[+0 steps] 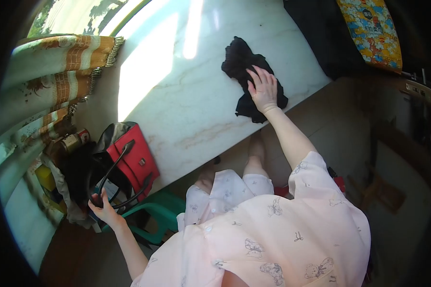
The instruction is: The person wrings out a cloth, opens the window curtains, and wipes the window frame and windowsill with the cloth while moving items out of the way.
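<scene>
A crumpled black cloth (244, 57) lies on the pale marble table (196, 100), close to its front edge. My right hand (263, 88) rests on top of the cloth with its fingers apart. A red and black handbag (134, 153) stands at the table's left corner. Beside its dark handles, my left hand (105, 209) is raised with fingers spread; a handle passes close to the fingers, and nothing is gripped in them.
A green plastic chair (165, 210) is below the table's front left. Curtains (72, 62) hang along the left, above a dark bag and several items. At the upper right is a patterned yellow and blue package (371, 31). Sunlight falls across the tabletop.
</scene>
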Motion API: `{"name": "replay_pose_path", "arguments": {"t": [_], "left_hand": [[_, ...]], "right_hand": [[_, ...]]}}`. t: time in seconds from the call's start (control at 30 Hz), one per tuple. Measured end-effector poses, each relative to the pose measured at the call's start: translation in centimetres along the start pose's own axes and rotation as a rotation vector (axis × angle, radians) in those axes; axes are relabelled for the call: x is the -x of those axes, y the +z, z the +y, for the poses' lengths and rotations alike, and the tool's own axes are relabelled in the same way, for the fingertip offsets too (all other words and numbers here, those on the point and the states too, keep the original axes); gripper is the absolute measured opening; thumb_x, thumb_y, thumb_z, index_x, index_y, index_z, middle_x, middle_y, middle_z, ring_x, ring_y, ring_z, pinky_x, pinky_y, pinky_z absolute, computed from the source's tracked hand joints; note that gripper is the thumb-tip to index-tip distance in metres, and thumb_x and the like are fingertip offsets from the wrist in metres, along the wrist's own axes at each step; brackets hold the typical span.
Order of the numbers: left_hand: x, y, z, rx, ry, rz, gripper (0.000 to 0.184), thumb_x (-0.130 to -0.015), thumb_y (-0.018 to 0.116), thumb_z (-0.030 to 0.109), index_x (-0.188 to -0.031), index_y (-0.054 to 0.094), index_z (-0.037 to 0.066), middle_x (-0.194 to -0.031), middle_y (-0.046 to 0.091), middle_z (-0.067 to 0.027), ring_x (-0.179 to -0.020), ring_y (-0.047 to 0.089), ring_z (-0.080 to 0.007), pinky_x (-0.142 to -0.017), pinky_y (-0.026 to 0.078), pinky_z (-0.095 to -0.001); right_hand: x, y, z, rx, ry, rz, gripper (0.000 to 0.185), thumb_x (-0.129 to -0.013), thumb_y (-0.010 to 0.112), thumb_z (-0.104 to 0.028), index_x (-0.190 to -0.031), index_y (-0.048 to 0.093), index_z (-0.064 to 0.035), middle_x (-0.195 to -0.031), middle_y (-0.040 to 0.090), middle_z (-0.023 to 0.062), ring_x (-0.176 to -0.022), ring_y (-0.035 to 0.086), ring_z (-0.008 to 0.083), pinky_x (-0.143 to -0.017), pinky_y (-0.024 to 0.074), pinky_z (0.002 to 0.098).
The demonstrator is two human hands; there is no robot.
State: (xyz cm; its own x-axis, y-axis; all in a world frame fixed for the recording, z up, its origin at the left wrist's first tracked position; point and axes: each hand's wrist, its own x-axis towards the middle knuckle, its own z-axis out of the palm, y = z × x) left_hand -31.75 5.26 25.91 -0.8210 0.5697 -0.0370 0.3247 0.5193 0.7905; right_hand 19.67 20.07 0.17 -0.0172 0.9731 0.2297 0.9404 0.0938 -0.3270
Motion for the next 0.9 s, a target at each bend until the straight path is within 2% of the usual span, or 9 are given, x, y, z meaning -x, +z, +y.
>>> {"name": "replay_pose_path", "arguments": {"t": [0.17, 0.23, 0.33, 0.47, 0.57, 0.67, 0.73, 0.8, 0.9], "left_hand": [[1.4, 0.5, 0.6, -0.184, 0.114, 0.048, 0.067, -0.081, 0.078, 0.010, -0.133, 0.036, 0.006, -0.116, 0.050, -0.0079, -0.111, 0.051, -0.0171, -0.100, 0.042, -0.0326], [2.3, 0.8, 1.8, -0.285, 0.177, 0.106, 0.079, -0.076, 0.082, 0.015, -0.137, 0.033, 0.007, -0.123, 0.049, -0.0110, -0.116, 0.050, -0.0225, -0.104, 0.040, -0.0371], [2.9, 0.3, 2.3, -0.447, 0.492, 0.176, 0.089, -0.074, 0.084, 0.023, -0.140, 0.028, 0.003, -0.141, 0.038, -0.0163, -0.131, 0.039, -0.0297, -0.111, 0.032, -0.0431], [6.5, 2.6, 7.7, -0.495, 0.896, 0.067, 0.082, -0.081, 0.075, 0.032, -0.141, 0.028, 0.001, -0.144, 0.032, -0.0166, -0.135, 0.031, -0.0339, -0.114, 0.023, -0.0477], [9.3, 6.9, 9.1, -0.394, 0.852, -0.204, 0.064, -0.088, 0.067, 0.022, -0.138, 0.032, 0.000, -0.140, 0.035, -0.0178, -0.133, 0.034, -0.0328, -0.113, 0.024, -0.0468], [11.9, 10.7, 8.0, -0.176, 0.570, -0.545, 0.046, -0.089, 0.064, 0.010, -0.129, 0.042, 0.001, -0.134, 0.044, -0.0152, -0.129, 0.040, -0.0304, -0.112, 0.025, -0.0436], [14.3, 12.7, 9.8, -0.347, 0.665, -0.452, 0.043, -0.088, 0.066, 0.016, -0.122, 0.044, 0.002, -0.133, 0.043, -0.0165, -0.127, 0.040, -0.0325, -0.108, 0.028, -0.0452], [14.7, 13.7, 10.7, -0.444, 0.814, -0.282, 0.040, -0.088, 0.064, 0.013, -0.121, 0.044, 0.001, -0.130, 0.045, -0.0168, -0.126, 0.041, -0.0344, -0.108, 0.028, -0.0462], [14.2, 15.1, 12.4, -0.409, 0.737, -0.371, 0.037, -0.090, 0.061, 0.011, -0.121, 0.044, 0.001, -0.129, 0.046, -0.0165, -0.125, 0.042, -0.0323, -0.109, 0.027, -0.0436]], "right_hand": [[9.7, -6.6, 12.3, 0.234, 0.409, 0.000, 0.039, -0.089, 0.059, -0.024, -0.126, 0.049, -0.0157, -0.122, 0.051, 0.0131, -0.110, 0.054, 0.0348, -0.086, 0.0492, 0.0488], [12.3, -10.0, 16.0, 0.204, 0.917, -0.380, 0.038, -0.095, 0.049, -0.032, -0.126, 0.047, -0.0093, -0.121, 0.054, 0.0211, -0.106, 0.058, 0.0409, -0.086, 0.0493, 0.0507], [15.1, -13.2, 17.1, 0.010, 1.099, -0.080, 0.040, -0.096, 0.049, -0.034, -0.122, 0.052, -0.0037, -0.117, 0.059, 0.0236, -0.106, 0.058, 0.0415, -0.087, 0.0470, 0.0492], [9.3, -16.9, 3.2, -0.338, 0.643, 0.083, 0.031, -0.089, 0.065, -0.024, -0.109, 0.060, -0.0005, -0.104, 0.064, 0.0181, -0.096, 0.063, 0.0376, -0.080, 0.0506, 0.0421], [4.4, -14.7, -8.5, -0.509, 0.255, -0.186, 0.033, -0.076, 0.073, -0.021, -0.107, 0.066, -0.0128, -0.092, 0.060, 0.0091, -0.086, 0.062, 0.0255, -0.071, 0.0513, 0.0360], [4.0, -3.5, -16.7, -0.580, -0.161, -0.449, 0.047, -0.074, 0.071, -0.020, -0.119, 0.061, -0.0115, -0.129, 0.051, 0.0144, -0.120, 0.048, 0.0279, -0.100, 0.0380, 0.0455], [3.3, 4.7, -19.2, -0.343, -0.581, -0.306, 0.048, -0.076, 0.070, -0.023, -0.121, 0.060, -0.0102, -0.140, 0.045, 0.0140, -0.131, 0.041, 0.0250, -0.108, 0.0320, 0.0454], [-0.7, 9.7, -19.0, -0.526, -0.760, -0.369, 0.048, -0.078, 0.068, -0.026, -0.122, 0.059, -0.0107, -0.146, 0.041, 0.0121, -0.137, 0.035, 0.0229, -0.112, 0.0272, 0.0435], [-10.3, 9.3, -15.2, -0.459, -0.567, -0.278, 0.051, -0.077, 0.069, -0.027, -0.124, 0.058, -0.0121, -0.143, 0.044, 0.0079, -0.135, 0.036, 0.0209, -0.113, 0.0250, 0.0407]]}}
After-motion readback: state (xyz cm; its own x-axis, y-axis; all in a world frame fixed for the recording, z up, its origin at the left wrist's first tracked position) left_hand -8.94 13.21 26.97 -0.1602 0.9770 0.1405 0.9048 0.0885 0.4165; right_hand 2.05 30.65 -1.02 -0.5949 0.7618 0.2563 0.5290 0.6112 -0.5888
